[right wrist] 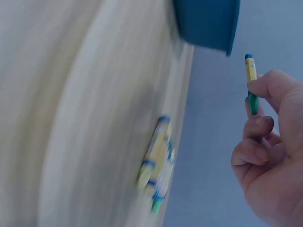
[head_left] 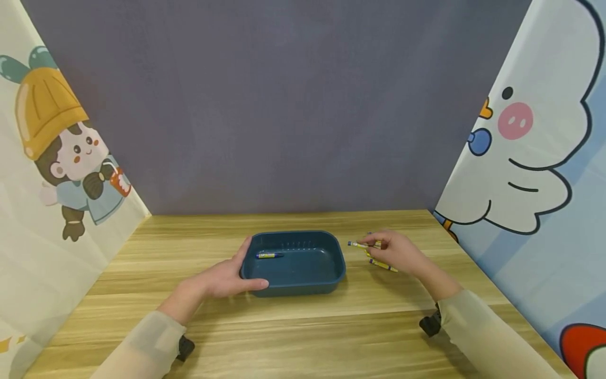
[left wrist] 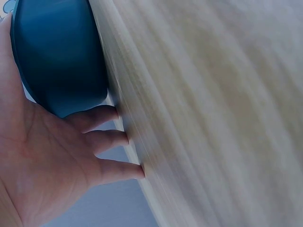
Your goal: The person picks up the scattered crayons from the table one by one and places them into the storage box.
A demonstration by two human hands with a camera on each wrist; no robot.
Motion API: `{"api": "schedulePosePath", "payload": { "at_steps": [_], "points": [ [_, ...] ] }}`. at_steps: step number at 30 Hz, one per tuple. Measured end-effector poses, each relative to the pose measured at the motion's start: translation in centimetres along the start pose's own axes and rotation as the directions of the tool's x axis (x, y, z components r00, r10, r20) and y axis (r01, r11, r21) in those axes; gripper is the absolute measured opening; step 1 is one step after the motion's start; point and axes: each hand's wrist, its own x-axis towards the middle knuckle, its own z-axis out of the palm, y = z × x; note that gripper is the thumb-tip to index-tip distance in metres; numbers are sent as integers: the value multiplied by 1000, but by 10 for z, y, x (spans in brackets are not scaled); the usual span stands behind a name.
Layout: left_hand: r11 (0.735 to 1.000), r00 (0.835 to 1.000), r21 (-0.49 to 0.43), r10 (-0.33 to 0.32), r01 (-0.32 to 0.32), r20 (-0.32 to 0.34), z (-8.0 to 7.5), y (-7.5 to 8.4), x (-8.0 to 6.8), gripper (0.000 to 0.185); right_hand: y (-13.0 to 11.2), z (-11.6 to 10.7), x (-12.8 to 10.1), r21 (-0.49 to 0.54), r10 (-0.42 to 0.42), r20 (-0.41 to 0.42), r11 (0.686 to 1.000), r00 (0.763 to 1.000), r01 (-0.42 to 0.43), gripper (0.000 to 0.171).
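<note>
A dark blue plastic basket [head_left: 303, 289] stands on the table, with one blue-tipped crayon [head_left: 269, 256] lying inside near its left end. My left hand [head_left: 228, 275] is spread against the basket's left front corner, its thumb along the near side. In the left wrist view its other fingers [left wrist: 120, 170] stretch fairly straight down to the table. To the right of the basket, my right hand [head_left: 395, 252] pinches a crayon [right wrist: 251, 71] with a yellow wrapper and green tip, held above the table. Beneath that hand lie several more crayons [head_left: 382, 265], partly hidden in the head view.
The wood-grain table [head_left: 303, 342] ends at a grey backdrop [head_left: 293, 105] behind. Cartoon-printed panels flank it, a cream one [head_left: 28, 226] on the left and a pale blue and white one [head_left: 544, 252] on the right.
</note>
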Motion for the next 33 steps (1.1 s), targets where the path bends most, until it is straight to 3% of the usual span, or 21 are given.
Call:
{"api": "schedulePosePath", "payload": {
  "at_steps": [7, 18, 25, 33],
  "points": [
    [1000, 1000, -3, -1, 1, -1, -1, 0, 0, 136, -36, 18, 26, 34, -69, 14, 997, 997, 69, 26],
    [999, 1000, -26, -20, 20, 12, -2, 1, -1, 136, -87, 66, 68, 143, -154, 108, 980, 982, 138, 27],
    [997, 999, -78, -22, 24, 32, -3, 1, 1, 135, -107, 94, 88, 155, -173, 152, 977, 973, 149, 27],
    [998, 999, -61, -13, 15, 31, -4, 0, 0, 135, -119, 116, 106, 181, -177, 189, 973, 966, 143, 27]
  ]
}}
